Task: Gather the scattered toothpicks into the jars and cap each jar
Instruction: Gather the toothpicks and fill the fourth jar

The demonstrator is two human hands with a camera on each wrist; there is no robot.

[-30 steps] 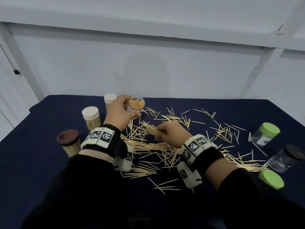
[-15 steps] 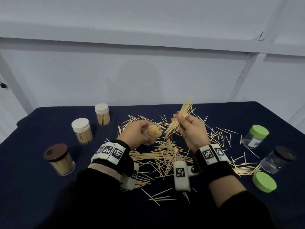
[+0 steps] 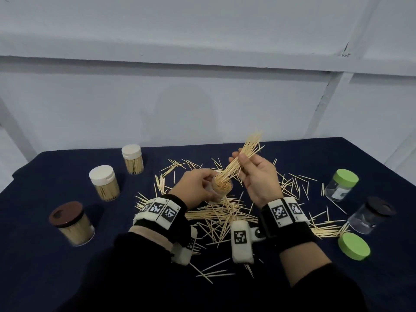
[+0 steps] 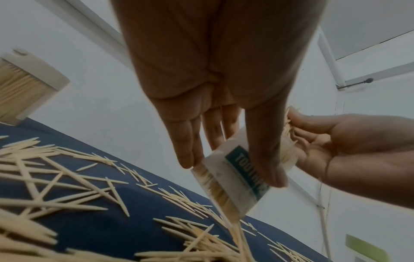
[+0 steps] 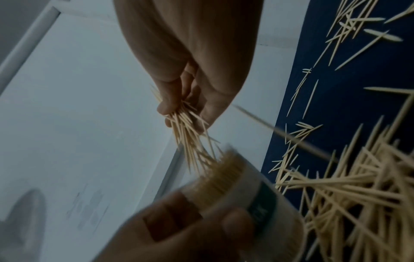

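Note:
My left hand grips an uncapped clear toothpick jar, tilted above the table and nearly full. The same jar shows a teal label under my fingers. My right hand pinches a bundle of toothpicks, whose lower tips touch the jar's mouth. In the right wrist view the bundle fans down into the jar. Many loose toothpicks lie scattered on the dark blue tablecloth under both hands.
Three capped, filled jars stand at the left: brown lid, white lid, white lid. At the right are an empty green-lidded jar, an empty dark-lidded jar and a loose green lid.
My right hand lifted a bundle off the table and brought its tips down to the jar's mouth. My left hand carried the jar nearer to me, towards the middle.

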